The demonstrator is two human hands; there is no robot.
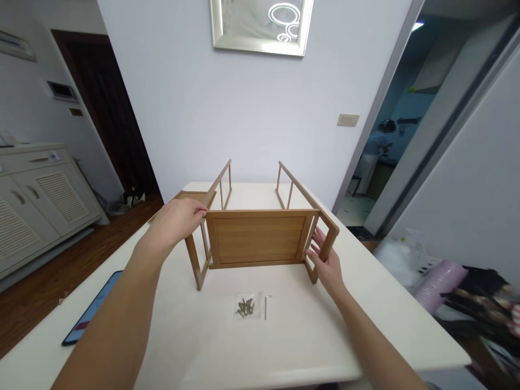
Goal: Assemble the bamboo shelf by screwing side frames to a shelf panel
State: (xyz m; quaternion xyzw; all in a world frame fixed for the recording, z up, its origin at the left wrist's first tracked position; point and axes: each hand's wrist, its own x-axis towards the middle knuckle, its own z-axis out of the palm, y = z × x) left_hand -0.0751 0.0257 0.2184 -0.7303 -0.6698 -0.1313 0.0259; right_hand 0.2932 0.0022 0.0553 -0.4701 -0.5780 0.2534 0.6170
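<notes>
A touchscreen device (95, 309) lies leftmost on the surface (195, 352); the left hand (181, 216) pinches the upper corner where left frame (194, 260) and wooden panel (260, 238) meet. The panel stands on edge behind bagged screws (245, 307) and a hex key (266, 307); the right hand (330, 268) grasps the right frame (328, 244).

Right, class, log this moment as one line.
left hand: gripping left frame beside panel | right hand: gripping right frame | screws: in clear bag on table | hex key: beside bag
</notes>
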